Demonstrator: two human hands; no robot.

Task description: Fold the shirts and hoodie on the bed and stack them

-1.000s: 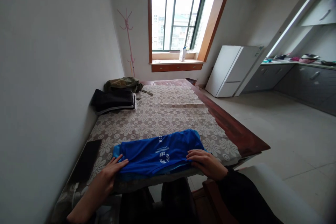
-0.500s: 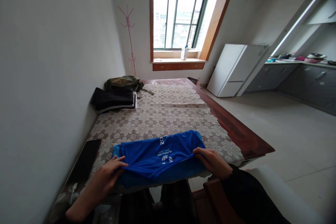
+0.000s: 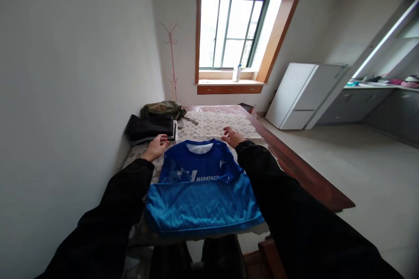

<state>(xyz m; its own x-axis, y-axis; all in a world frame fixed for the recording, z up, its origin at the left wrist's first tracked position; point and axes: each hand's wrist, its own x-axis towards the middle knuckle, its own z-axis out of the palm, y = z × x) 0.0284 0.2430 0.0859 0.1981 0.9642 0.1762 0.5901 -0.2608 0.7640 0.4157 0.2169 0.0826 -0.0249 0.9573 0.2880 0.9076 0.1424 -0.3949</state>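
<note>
A blue T-shirt (image 3: 204, 205) lies on the table's lace cloth in front of me. Its collar points away from me, and white "MARATHON" lettering crosses the darker upper part. The lighter lower part is folded over in a broad band along the near side. Just off the shoulder on the left is my left hand (image 3: 156, 147), its fingers loosely bent and apart with nothing in them. My right hand (image 3: 233, 136) hovers near the other shoulder, beyond the collar, fingers apart and empty. Black sleeves cover both forearms, and the right one hides part of the shirt's side.
A folded black cloth item (image 3: 152, 127) and an olive backpack (image 3: 162, 109) lie at the table's far left, against the wall. The wooden table edge (image 3: 304, 174) shows on the right. Farther off stand a pink coat rack (image 3: 173, 59) and a white fridge (image 3: 301, 93).
Both hands have let go of the shirt's edge and moved away from me. The shirt's upper part is now laid out flat, with the collar showing. My view has shifted slightly.
</note>
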